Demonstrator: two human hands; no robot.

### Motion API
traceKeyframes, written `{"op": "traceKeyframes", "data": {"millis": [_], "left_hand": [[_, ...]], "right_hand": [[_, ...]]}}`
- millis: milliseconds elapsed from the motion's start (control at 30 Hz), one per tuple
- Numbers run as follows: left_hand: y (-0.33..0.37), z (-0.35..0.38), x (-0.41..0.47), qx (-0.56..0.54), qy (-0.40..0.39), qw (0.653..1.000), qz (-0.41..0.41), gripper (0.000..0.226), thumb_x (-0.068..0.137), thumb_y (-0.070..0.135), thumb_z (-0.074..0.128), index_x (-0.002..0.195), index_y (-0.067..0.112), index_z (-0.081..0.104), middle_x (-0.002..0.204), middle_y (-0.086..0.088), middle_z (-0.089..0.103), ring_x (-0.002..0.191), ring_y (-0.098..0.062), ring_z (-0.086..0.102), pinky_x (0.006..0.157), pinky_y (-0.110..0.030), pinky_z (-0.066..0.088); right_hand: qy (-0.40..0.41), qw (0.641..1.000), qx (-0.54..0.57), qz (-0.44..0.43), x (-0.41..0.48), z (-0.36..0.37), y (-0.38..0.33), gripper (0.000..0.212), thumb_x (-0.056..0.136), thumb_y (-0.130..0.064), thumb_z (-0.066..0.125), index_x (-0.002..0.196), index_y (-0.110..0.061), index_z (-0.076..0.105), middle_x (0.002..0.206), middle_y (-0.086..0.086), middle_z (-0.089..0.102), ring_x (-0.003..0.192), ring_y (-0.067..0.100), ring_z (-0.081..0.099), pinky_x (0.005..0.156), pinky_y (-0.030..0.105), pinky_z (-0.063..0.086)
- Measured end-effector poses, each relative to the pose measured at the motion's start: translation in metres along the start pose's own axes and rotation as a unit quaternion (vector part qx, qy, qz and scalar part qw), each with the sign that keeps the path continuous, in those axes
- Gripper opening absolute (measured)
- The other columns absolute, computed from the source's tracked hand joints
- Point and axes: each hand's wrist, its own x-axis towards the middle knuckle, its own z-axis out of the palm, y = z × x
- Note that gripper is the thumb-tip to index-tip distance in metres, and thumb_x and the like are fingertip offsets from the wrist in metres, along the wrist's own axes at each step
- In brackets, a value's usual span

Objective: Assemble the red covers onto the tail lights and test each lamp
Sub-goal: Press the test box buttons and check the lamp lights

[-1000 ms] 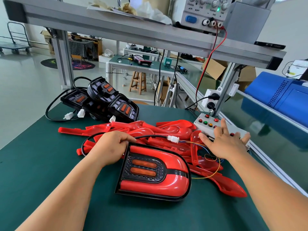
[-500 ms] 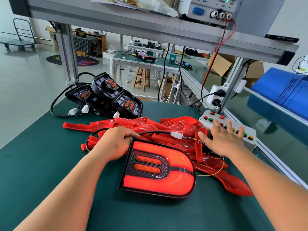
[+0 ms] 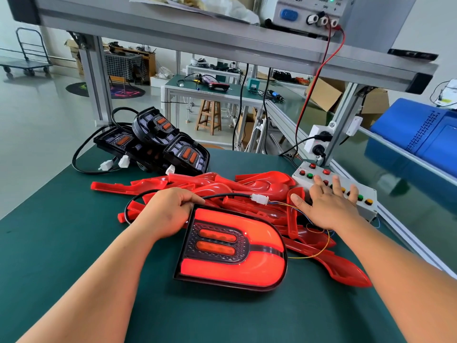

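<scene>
A tail light with its red cover fitted (image 3: 232,248) lies on the green mat in front of me, its U-shaped band glowing red. My left hand (image 3: 168,214) grips its left edge, fingers curled over the top corner beside the black cable. That cable ends in a white connector (image 3: 259,199) joined to thin coloured wires. My right hand (image 3: 326,206) lies flat, fingers spread, on the white button box (image 3: 366,209). Loose red covers (image 3: 222,186) are heaped behind the lamp. Three bare black tail lights (image 3: 158,147) sit at the back left.
A power supply (image 3: 309,13) stands on the aluminium shelf overhead, its red lead dropping to the right post. A socket block (image 3: 319,139) hangs on that post. A blue bin (image 3: 420,139) sits beyond the rail on the right.
The lamp's red band went from dark to lit. My right hand shifted slightly over the button box. My left hand stayed on the lamp.
</scene>
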Motion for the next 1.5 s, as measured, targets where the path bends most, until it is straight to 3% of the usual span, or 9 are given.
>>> {"op": "traceKeyframes", "data": {"millis": [200, 367, 467, 600, 767, 1000, 1167, 1367, 1500], "left_hand": [[0.0, -0.001, -0.001, 0.002, -0.001, 1.0, -0.004, 0.037, 0.094, 0.004, 0.053, 0.096, 0.035, 0.074, 0.097, 0.016, 0.063, 0.092, -0.005, 0.058, 0.076, -0.015, 0.038], [0.001, -0.002, -0.002, 0.003, -0.006, 1.0, -0.006, 0.041, 0.094, 0.006, 0.053, 0.089, 0.042, 0.07, 0.101, 0.012, 0.068, 0.091, -0.012, 0.065, 0.079, -0.023, 0.049], [0.002, -0.002, -0.003, -0.001, -0.002, 1.0, -0.002, 0.046, 0.094, 0.006, 0.053, 0.081, 0.049, 0.065, 0.101, 0.014, 0.068, 0.089, -0.008, 0.064, 0.074, -0.015, 0.047], [0.005, -0.005, -0.006, -0.005, -0.002, 1.0, -0.015, 0.05, 0.094, 0.007, 0.051, 0.076, 0.052, 0.063, 0.093, 0.013, 0.07, 0.082, -0.022, 0.068, 0.075, -0.035, 0.055], [0.009, -0.006, -0.008, -0.012, -0.004, 1.0, -0.016, 0.046, 0.093, 0.006, 0.049, 0.08, 0.047, 0.066, 0.092, 0.007, 0.072, 0.085, -0.03, 0.068, 0.076, -0.04, 0.057], [0.009, -0.006, -0.008, -0.008, -0.013, 1.0, -0.018, 0.038, 0.095, 0.006, 0.049, 0.092, 0.038, 0.071, 0.097, 0.002, 0.072, 0.088, -0.031, 0.068, 0.077, -0.038, 0.057], [0.006, -0.004, -0.007, -0.003, -0.016, 1.0, -0.02, 0.041, 0.095, 0.008, 0.05, 0.088, 0.044, 0.068, 0.098, 0.004, 0.071, 0.091, -0.027, 0.068, 0.082, -0.038, 0.056], [0.004, -0.004, -0.003, 0.003, -0.01, 1.0, -0.004, 0.041, 0.094, 0.006, 0.052, 0.087, 0.043, 0.069, 0.099, 0.014, 0.065, 0.089, -0.008, 0.063, 0.071, -0.011, 0.044], [0.003, -0.004, 0.0, 0.022, -0.012, 1.0, -0.005, 0.039, 0.093, 0.005, 0.053, 0.092, 0.04, 0.072, 0.098, 0.014, 0.067, 0.088, -0.016, 0.066, 0.074, -0.021, 0.05]], "right_hand": [[0.002, 1.0, -0.003, -0.002, 0.002, 0.002, 0.0, 0.122, 0.058, -0.087, -0.018, 0.153, -0.022, 0.021, 0.164, -0.007, -0.007, 0.149, 0.025, -0.019, 0.112, 0.061, -0.012], [0.004, 1.0, 0.002, -0.002, 0.002, 0.003, 0.001, 0.121, 0.058, -0.087, -0.018, 0.15, -0.023, 0.027, 0.164, -0.008, -0.007, 0.15, 0.022, -0.017, 0.113, 0.061, -0.01], [0.004, 1.0, 0.004, -0.004, 0.002, 0.003, 0.0, 0.12, 0.059, -0.087, -0.018, 0.149, -0.022, 0.029, 0.164, -0.008, -0.007, 0.15, 0.019, -0.016, 0.113, 0.061, -0.009], [0.008, 1.0, 0.002, -0.009, 0.002, 0.003, 0.001, 0.118, 0.061, -0.085, -0.017, 0.145, -0.021, 0.035, 0.164, -0.007, -0.006, 0.15, 0.017, -0.014, 0.114, 0.061, -0.008], [0.01, 1.0, 0.009, -0.013, 0.001, 0.002, 0.001, 0.112, 0.064, -0.084, -0.014, 0.137, -0.019, 0.041, 0.164, -0.006, -0.005, 0.15, 0.017, -0.015, 0.114, 0.06, -0.008], [0.019, 0.999, 0.008, -0.047, 0.009, 0.0, 0.0, 0.105, 0.066, -0.084, -0.01, 0.131, -0.02, 0.043, 0.164, -0.006, -0.009, 0.149, 0.015, -0.02, 0.115, 0.058, -0.006], [0.01, 0.998, -0.002, -0.059, 0.021, -0.005, -0.004, 0.112, 0.067, -0.086, -0.008, 0.149, -0.019, 0.029, 0.164, -0.007, -0.008, 0.147, 0.014, -0.023, 0.115, 0.057, -0.008], [0.022, 0.998, -0.011, -0.065, 0.024, -0.012, -0.008, 0.1, 0.079, -0.082, -0.002, 0.15, -0.02, 0.028, 0.164, -0.008, -0.003, 0.148, 0.012, -0.021, 0.115, 0.056, -0.008], [0.034, 0.995, -0.055, -0.069, 0.024, -0.015, -0.012, 0.095, 0.083, -0.078, -0.001, 0.156, -0.019, 0.015, 0.165, -0.004, 0.001, 0.15, 0.013, -0.015, 0.116, 0.055, -0.007]]}}
